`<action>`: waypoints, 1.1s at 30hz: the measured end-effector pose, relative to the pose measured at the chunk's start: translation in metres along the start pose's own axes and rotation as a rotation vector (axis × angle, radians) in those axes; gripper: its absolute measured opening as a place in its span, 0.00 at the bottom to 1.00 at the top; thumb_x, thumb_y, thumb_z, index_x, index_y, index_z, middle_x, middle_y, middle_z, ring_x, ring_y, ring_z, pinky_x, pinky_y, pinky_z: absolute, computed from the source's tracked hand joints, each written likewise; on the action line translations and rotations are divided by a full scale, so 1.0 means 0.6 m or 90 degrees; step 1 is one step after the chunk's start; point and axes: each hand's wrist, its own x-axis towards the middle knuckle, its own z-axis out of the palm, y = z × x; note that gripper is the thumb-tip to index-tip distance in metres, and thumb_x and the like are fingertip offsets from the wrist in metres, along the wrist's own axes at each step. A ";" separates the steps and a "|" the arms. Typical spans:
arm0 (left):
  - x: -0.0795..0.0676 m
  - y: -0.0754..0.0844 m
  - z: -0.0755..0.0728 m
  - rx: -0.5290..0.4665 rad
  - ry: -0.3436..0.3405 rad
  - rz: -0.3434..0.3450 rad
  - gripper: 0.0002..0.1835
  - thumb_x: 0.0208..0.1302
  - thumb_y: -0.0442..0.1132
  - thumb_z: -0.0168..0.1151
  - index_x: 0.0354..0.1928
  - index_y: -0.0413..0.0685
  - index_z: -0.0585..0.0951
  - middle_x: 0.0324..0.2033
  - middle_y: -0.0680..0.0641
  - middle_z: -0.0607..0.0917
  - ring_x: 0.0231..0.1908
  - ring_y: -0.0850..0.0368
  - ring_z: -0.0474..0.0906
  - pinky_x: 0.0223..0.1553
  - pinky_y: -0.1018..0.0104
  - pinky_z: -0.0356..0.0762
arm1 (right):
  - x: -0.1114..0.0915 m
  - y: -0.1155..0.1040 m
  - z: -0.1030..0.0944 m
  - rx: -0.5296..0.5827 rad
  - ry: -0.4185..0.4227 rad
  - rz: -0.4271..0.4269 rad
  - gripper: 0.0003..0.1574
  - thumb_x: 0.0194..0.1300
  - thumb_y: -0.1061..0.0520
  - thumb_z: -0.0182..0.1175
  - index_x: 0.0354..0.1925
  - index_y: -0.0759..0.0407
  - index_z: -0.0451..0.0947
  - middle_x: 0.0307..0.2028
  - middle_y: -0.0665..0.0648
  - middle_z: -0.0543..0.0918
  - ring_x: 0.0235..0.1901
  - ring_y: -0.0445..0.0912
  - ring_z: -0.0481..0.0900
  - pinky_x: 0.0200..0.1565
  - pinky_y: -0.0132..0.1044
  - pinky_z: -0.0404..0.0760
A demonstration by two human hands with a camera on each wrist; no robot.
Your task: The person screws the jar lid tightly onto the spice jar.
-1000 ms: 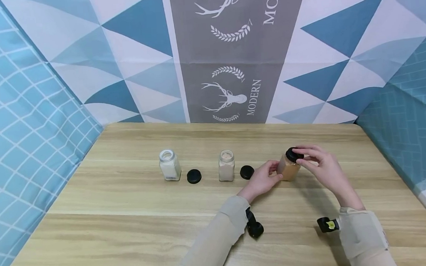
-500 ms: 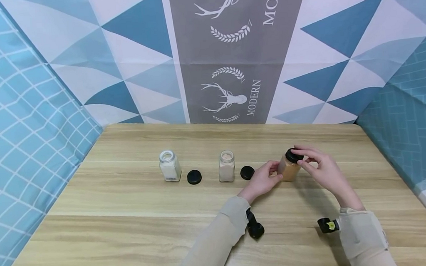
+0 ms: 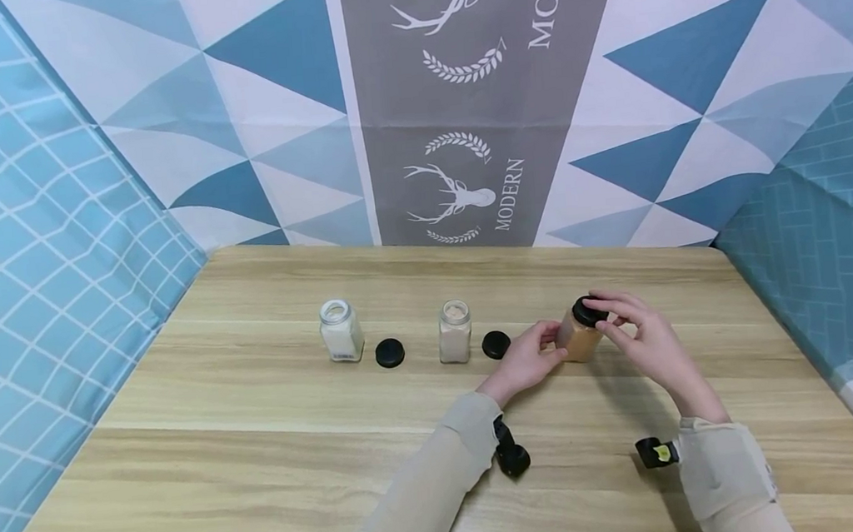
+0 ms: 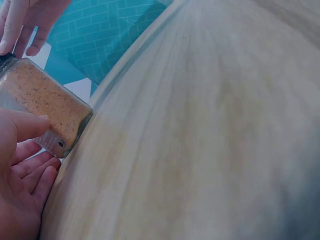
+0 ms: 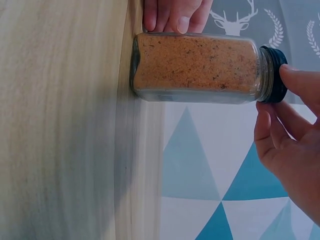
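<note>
A square glass spice jar (image 5: 197,67) with speckled orange-brown seasoning stands upright on the table at the right in the head view. My left hand (image 3: 527,360) holds its lower body, the thumb on one side and the fingers behind. Over its mouth sits a black lid (image 3: 589,311), which my right hand (image 3: 646,340) pinches at the rim between thumb and fingers. In the right wrist view, glass threads show just below the lid. The left wrist view catches the jar's base (image 4: 75,132) at the tabletop, with its top cut off by the frame edge.
To the left stand two lidless glass jars, one with pale beige powder (image 3: 454,333) and one with white contents (image 3: 341,333). A black lid (image 3: 496,345) lies by the beige jar, another black lid (image 3: 390,353) by the white one. Patterned cloth (image 3: 452,114) backs the wooden table (image 3: 263,479).
My right hand's fingers have shifted slightly on the lid. The jar, my left hand and the other jars stay in place.
</note>
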 end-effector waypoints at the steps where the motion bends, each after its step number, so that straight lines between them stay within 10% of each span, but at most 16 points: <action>1: 0.000 0.000 0.000 0.001 0.001 0.000 0.23 0.62 0.39 0.57 0.59 0.45 0.69 0.54 0.47 0.76 0.55 0.59 0.72 0.55 0.75 0.67 | 0.000 -0.006 -0.001 0.000 0.001 -0.002 0.21 0.57 0.74 0.55 0.50 0.68 0.76 0.54 0.67 0.73 0.48 0.24 0.64 0.37 0.19 0.67; 33: -0.003 0.005 -0.002 -0.004 -0.003 -0.003 0.22 0.62 0.38 0.57 0.58 0.45 0.69 0.54 0.47 0.76 0.55 0.58 0.72 0.55 0.75 0.67 | -0.007 0.023 -0.002 -0.033 0.010 0.049 0.18 0.63 0.67 0.52 0.51 0.61 0.76 0.54 0.62 0.72 0.47 0.42 0.70 0.40 0.17 0.67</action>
